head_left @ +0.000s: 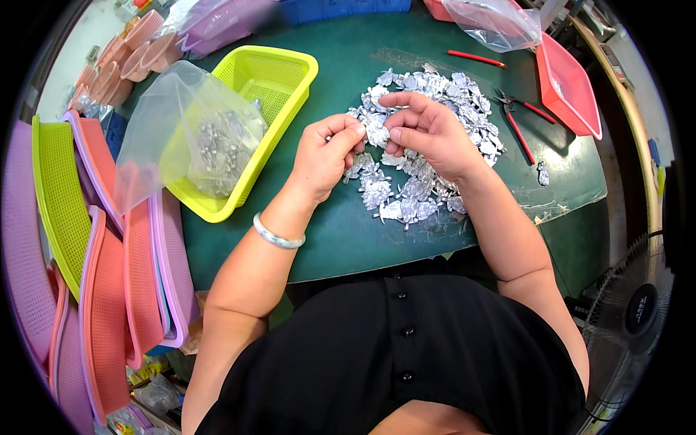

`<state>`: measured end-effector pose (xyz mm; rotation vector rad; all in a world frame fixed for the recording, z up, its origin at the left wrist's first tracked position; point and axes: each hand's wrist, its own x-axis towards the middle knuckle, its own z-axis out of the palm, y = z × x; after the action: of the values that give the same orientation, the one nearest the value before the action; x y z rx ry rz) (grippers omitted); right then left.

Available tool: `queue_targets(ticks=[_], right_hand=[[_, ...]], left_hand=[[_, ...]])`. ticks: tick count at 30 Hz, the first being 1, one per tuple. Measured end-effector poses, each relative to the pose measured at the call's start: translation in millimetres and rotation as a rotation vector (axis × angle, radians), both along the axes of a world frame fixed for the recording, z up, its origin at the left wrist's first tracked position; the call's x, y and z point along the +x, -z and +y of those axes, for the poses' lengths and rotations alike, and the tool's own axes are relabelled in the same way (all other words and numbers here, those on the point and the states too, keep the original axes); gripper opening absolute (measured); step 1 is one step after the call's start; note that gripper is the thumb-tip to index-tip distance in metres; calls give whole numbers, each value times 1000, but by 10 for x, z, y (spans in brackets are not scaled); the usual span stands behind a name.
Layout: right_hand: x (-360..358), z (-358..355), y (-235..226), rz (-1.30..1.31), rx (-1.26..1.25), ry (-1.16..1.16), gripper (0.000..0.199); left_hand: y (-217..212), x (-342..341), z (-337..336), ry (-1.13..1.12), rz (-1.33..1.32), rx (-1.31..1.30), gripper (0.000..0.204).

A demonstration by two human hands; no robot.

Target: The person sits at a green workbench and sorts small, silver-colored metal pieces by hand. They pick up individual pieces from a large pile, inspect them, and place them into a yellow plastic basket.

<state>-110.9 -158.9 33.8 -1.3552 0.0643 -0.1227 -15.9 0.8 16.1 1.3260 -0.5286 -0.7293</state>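
Note:
A small, flat, jagged silver metal piece (377,133) is held up between my two hands, over the near left part of a pile of similar pieces (471,109). My left hand (328,154) is closed, pinching the left edge of the piece with the thumb against bent fingers. On the opposite edge, the thumb and curled fingers of my right hand (429,136) close on it, with the index finger raised apart. A bracelet (278,239) circles my left wrist. Some fingertips are hidden behind the piece.
Left of the pile, a lime-green basket (304,72) holds a clear plastic bag (210,138) of silver pieces. Red-handled pliers (518,130), a red pen (476,59) and a pink tray (569,87) lie to the right. Stacked baskets (105,304) and a fan (631,319) flank the green table (348,246).

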Motion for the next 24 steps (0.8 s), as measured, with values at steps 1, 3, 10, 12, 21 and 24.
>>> queue_targets(ticks=[1,3,10,12,21,24], right_hand=[[3,-6,6,-2,5,-3,40],[4,-11,14,-5,11,-8,39],[3,-20,24,-17,0,-19,39],[2,-20,24,-12,-4,-16,39],[3,-18,18,-1,-12,-3,39],[4,-16,19,-1,-7,-3,40]], left_hand=[[-7,-2,0,1,1,1,13],[-9,-3,2,-1,5,3,13],[-9,-12,-1,-6,15,4,12],[-7,-11,0,-7,17,4,12],[-12,-26,-8,-17,23,-12,12],[-19,-28,-10,-18,35,-16,12]])
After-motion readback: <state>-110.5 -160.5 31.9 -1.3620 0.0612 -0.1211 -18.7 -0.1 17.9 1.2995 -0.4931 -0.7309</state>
